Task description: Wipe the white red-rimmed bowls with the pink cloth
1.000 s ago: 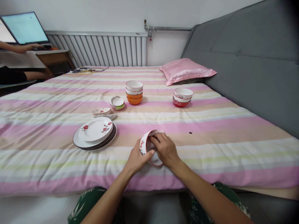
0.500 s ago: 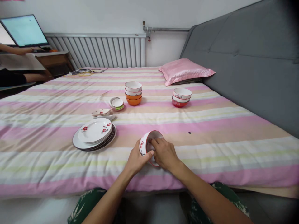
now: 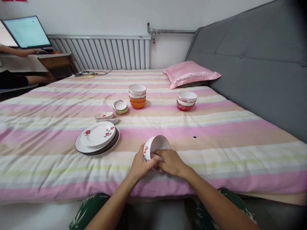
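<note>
The left hand (image 3: 139,163) curls firmly round a tilted white bowl (image 3: 162,143), lower centre of the frame; the right hand (image 3: 171,162) has half-bent fingers inside it, whether holding anything I cannot tell; plates (image 3: 97,134) lie centre left, stacked bowls (image 3: 137,96) upper centre, a pillow (image 3: 192,72) upper right

Room: one plain white wall (image 3: 96,19); one ribbed radiator (image 3: 100,52) against it, grey pipe (image 3: 176,31) with red-handled valve (image 3: 153,40) alongside; one bed (image 3: 216,166), striped cover (image 3: 227,126), pink satin pillow (image 3: 192,74), grey padded headboard (image 3: 259,57) at right; one desk (image 3: 55,56) at far left, bearing lit monitors (image 3: 27,32)
</note>
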Action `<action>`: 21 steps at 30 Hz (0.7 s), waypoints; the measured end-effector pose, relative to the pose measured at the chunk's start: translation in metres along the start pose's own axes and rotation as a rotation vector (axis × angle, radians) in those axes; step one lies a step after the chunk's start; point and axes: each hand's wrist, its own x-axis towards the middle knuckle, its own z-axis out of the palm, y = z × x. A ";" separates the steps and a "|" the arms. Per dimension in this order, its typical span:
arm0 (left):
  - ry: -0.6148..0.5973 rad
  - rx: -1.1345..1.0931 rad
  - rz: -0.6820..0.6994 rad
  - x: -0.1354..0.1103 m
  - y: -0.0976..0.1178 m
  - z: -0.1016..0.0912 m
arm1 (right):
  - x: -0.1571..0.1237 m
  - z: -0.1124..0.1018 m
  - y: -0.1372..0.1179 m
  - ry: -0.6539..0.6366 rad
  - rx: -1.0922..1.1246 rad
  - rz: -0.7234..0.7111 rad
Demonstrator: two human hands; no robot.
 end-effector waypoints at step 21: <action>0.005 -0.090 -0.059 0.002 -0.004 -0.003 | -0.014 -0.032 0.046 -0.225 1.172 0.201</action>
